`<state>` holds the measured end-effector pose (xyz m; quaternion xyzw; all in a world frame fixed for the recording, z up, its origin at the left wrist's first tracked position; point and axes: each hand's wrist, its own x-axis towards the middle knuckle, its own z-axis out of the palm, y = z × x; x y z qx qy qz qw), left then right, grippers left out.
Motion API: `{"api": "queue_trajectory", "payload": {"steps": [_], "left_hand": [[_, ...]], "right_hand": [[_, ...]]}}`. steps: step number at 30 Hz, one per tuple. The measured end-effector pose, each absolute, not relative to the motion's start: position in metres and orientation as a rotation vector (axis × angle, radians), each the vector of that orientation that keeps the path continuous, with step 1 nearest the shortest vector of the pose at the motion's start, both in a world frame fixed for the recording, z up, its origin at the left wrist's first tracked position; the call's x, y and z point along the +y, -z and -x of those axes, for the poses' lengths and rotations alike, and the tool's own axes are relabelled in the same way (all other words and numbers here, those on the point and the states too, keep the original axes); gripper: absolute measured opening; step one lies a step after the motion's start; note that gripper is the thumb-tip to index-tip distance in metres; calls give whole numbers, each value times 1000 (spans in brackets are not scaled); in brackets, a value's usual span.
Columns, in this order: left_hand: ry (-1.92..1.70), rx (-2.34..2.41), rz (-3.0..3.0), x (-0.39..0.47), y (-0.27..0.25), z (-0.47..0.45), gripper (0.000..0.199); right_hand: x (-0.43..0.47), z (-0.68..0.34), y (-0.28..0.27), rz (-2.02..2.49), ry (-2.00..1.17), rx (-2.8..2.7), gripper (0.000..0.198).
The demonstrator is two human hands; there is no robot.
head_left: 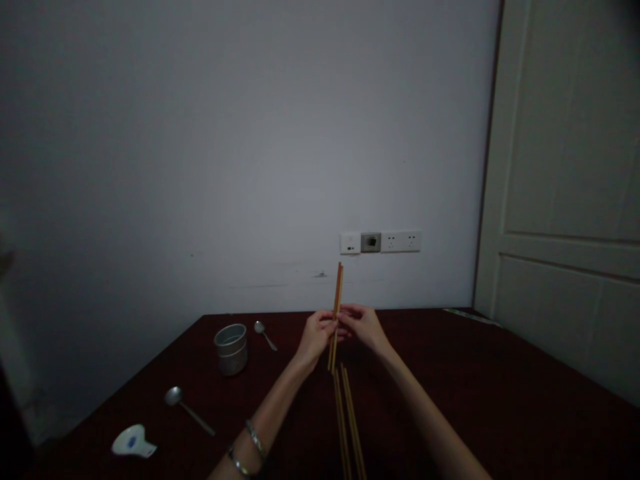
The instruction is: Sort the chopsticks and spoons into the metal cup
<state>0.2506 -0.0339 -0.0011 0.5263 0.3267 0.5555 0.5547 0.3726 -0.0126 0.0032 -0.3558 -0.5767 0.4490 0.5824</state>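
Observation:
A pair of chopsticks point(338, 287) stands nearly upright between my two hands, raised above the dark red table. My left hand point(319, 331) pinches them from the left near their middle. From the right, my right hand point(363, 325) closes its thumb and fingers on the same pair. Below the hands, several more chopsticks point(349, 420) lie on the table in two narrow groups pointing away from me. Two bracelets circle my left forearm.
A metal cup point(231, 350) stands to the left, with a small spoon point(265, 335) behind it. Nearer me lie a longer metal spoon point(190, 411) and a white ceramic spoon point(134, 441). The table point(435, 373) meets a wall with sockets point(400, 241); a pale door point(565, 200) is right.

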Motion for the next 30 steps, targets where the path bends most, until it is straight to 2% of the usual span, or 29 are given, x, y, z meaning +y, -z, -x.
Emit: {"api": "queue_trajectory", "payload": {"steps": [8, 14, 22, 27, 30], "left_hand": [[-1263, 805, -1300, -30, 15, -250, 37], [-1274, 800, -1338, -27, 22, -251, 34], [-1265, 834, -1358, -37, 22, -258, 23], [-1266, 919, -1430, -36, 27, -260, 13], [-1288, 961, -1520, -35, 28, -260, 14]], "right_hand": [[-8, -378, 5, 944, -896, -1565, 26], [-15, -377, -2, 1075, -818, -1620, 24], [-28, -371, -7, 1261, -255, -1681, 24], [-31, -367, -7, 1396, -134, -1698, 20], [-34, -367, -8, 1438, -117, -1695, 19]]}}
